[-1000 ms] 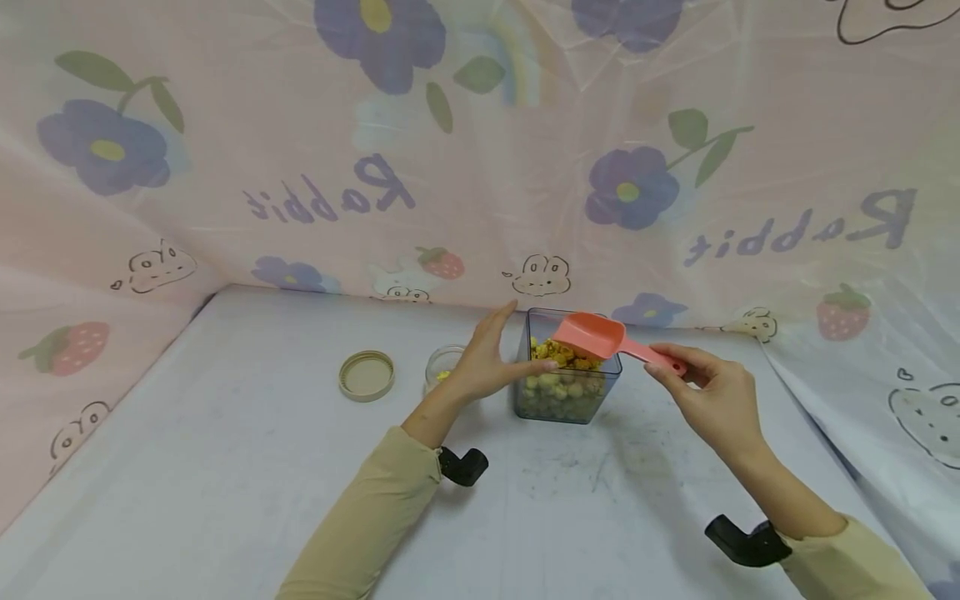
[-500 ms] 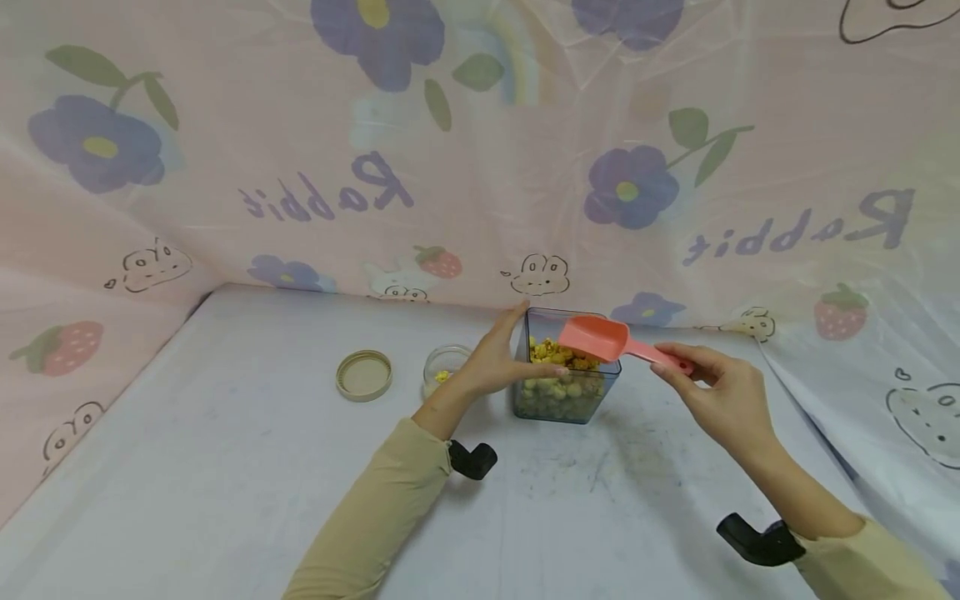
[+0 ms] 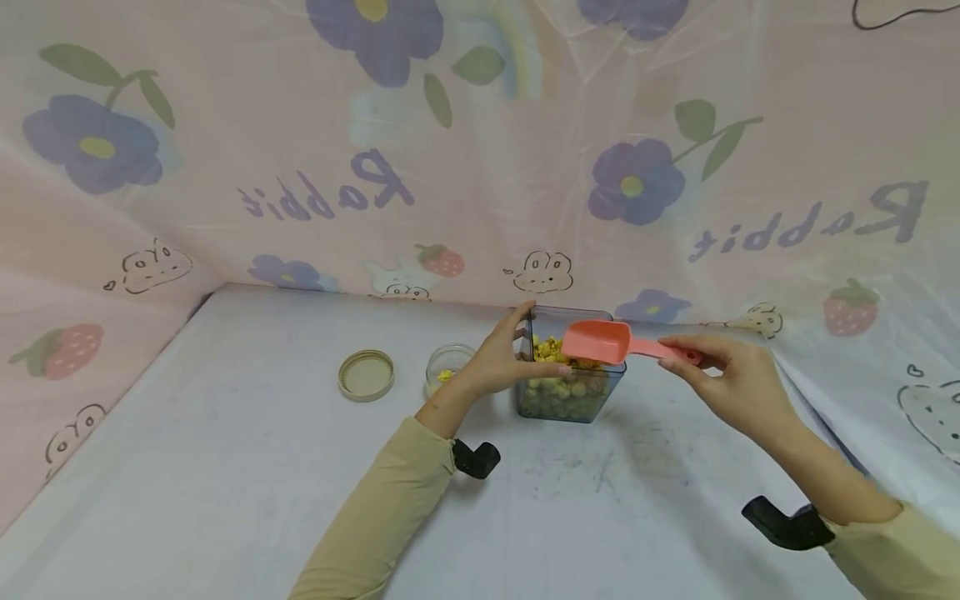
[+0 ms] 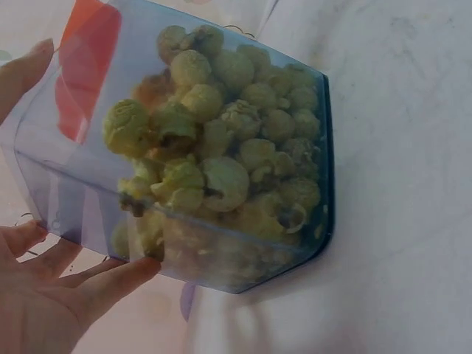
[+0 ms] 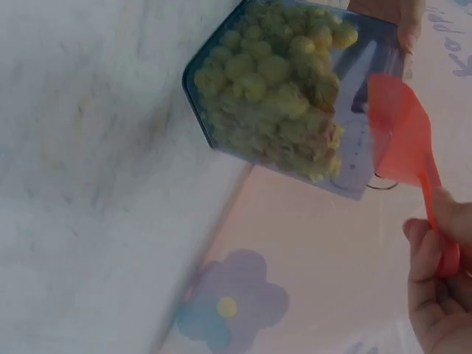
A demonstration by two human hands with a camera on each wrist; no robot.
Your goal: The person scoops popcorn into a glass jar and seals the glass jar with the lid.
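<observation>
Here, toward the back of a white table (image 3: pixel 232 483), a clear tub (image 3: pixel 552 322) stood upright, gripped by the left hand (image 3: pixel 493 360). The right hand (image 3: pixel 738 382) pinched a coral scoop (image 3: pixel 597 342) over the tub's mouth; a braced tub and level scoop probably best kept popcorn (image 3: pixel 548 349) in.

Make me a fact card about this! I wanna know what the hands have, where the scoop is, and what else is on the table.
Left hand: holds the bin by its side
Right hand: pinches the handle of the scoop
Scoop: pink, at the bin's open top; looks empty
Bin: see-through, with popcorn inside
Jar: clear, partly hidden by the left hand
Lid: on the table, left of the jar, not touching it
</observation>
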